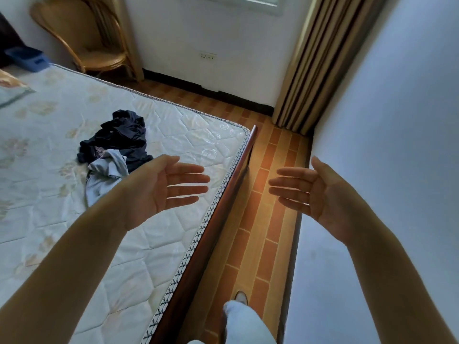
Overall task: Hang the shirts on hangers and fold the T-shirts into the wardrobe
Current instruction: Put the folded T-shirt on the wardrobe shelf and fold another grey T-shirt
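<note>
1. Left hand [159, 187] is hovering above the near right part of the mattress [154, 115], palm turned inward, fingers straight and slightly spread, holding nothing.
2. Right hand [315, 194] is hovering over the floor strip beside the wall, palm facing the left hand, fingers straight, holding nothing. The 2 hands are standing well apart with a gap between the fingertips.
3. Pile of clothes [116, 145] is lying crumpled on the mattress, just left of and beyond the left hand: dark navy garments on the far side, a pale blue-grey piece [104, 175] on the near side, partly tucked behind the left wrist. Cannot tell shirts from T-shirts in the heap.
4. Dark wooden bed rail [223, 207] is running along the mattress's right edge, dividing the bed from the tiled floor [268, 219].
5. The person's leg in light trousers [243, 324] and a shoe tip [241, 297] are showing on the floor at the near edge.
6. White wall [397, 120] is closing in the right side, leaving a narrow floor strip.
7. Striped tan curtain [318, 63] is hanging in the far right corner.
8. Rattan chair [84, 38] is standing far left, a blue bin [28, 58] beside it.
9. Wall socket [208, 55] is sitting on the far wall below the window.
</note>
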The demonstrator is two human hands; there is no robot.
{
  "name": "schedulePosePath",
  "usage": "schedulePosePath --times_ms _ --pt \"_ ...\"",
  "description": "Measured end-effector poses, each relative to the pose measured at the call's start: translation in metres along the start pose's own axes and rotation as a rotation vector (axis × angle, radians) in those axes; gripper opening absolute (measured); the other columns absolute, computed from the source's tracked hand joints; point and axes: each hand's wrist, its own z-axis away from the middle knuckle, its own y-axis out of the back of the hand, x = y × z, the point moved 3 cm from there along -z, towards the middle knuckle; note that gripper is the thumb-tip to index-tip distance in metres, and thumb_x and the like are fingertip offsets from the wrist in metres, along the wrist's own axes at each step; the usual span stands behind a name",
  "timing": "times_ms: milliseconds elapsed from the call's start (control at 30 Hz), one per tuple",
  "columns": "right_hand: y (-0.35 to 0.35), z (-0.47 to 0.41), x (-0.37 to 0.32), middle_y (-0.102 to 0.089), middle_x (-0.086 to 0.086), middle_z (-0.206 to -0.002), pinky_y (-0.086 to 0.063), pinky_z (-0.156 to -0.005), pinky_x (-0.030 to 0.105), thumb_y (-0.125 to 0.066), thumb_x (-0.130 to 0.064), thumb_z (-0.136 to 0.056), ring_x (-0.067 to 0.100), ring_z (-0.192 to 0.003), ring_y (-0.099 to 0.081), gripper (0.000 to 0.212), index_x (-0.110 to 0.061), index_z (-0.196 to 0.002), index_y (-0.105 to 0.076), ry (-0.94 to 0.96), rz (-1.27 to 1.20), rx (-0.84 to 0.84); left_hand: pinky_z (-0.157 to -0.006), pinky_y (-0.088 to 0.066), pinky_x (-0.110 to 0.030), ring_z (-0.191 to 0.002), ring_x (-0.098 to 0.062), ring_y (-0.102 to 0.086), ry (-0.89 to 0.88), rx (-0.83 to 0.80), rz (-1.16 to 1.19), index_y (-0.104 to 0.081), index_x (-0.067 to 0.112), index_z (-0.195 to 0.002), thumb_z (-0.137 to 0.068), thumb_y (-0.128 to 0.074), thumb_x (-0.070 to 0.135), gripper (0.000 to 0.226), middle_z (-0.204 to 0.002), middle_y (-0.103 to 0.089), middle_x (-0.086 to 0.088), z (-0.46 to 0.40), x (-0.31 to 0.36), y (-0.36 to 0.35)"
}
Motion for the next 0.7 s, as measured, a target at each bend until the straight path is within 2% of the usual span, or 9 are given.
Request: schedulePosePath --times_ms 200,300,600,700 --pt "0.036 -0.082 -0.056 -0.074 0.010 -0.110 -0.057 -0.089 0.033 -0.024 -0.045 -0.105 0.024 -0.104 -0.071 0.057 -0.008 -0.114 -0.067 0.010 0.051 -0.084 -0.094 -0.049 -0.045 -0.106 -0.029 -0.068 -0.014 0.150 0.018 -0.066 0.007 -0.118 -0.103 -0.030 0.034 0.047 -0.114 -0.072 -0.010 -0.047 0.025 -0.019" --pt "0.036 -0.122 -0.062 -0.073 0.012 -0.110 -0.059 -0.084 0.030 -0.024 -0.044 -0.105 0.025 -0.104 -0.071 0.058 -0.006 -0.117 -0.066 -0.036 0.048 -0.172 -0.096 -0.048 -0.044 -0.106 -0.029 -0.069 0.013 0.234 0.083 -0.066 0.007 -0.117 -0.103 -0.031 0.034 0.046 -0.113 -0.072 -0.011 -0.060 0.027 -0.012" --pt "-0.004 -0.239 -0.084 -0.074 0.013 -0.109 -0.060 -0.081 0.029 -0.026 -0.043 -0.106 0.025 -0.102 -0.071 0.056 -0.005 -0.116 -0.066 -0.134 0.147 -0.337 -0.098 -0.047 -0.045 -0.105 -0.028 -0.069 -0.023 0.372 0.221 -0.065 0.005 -0.118 -0.102 -0.034 0.034 0.046 -0.114 -0.072 -0.012 -0.119 0.043 0.034" --pt "-0.027 -0.279 -0.102 -0.074 0.013 -0.109 -0.058 -0.086 0.032 -0.026 -0.042 -0.106 0.025 -0.102 -0.071 0.056 -0.005 -0.113 -0.067 -0.146 0.229 -0.361 -0.098 -0.047 -0.044 -0.105 -0.029 -0.069 -0.050 0.409 0.302 -0.065 0.004 -0.118 -0.102 -0.034 0.034 0.046 -0.114 -0.071 -0.013 -0.140 0.052 0.057"
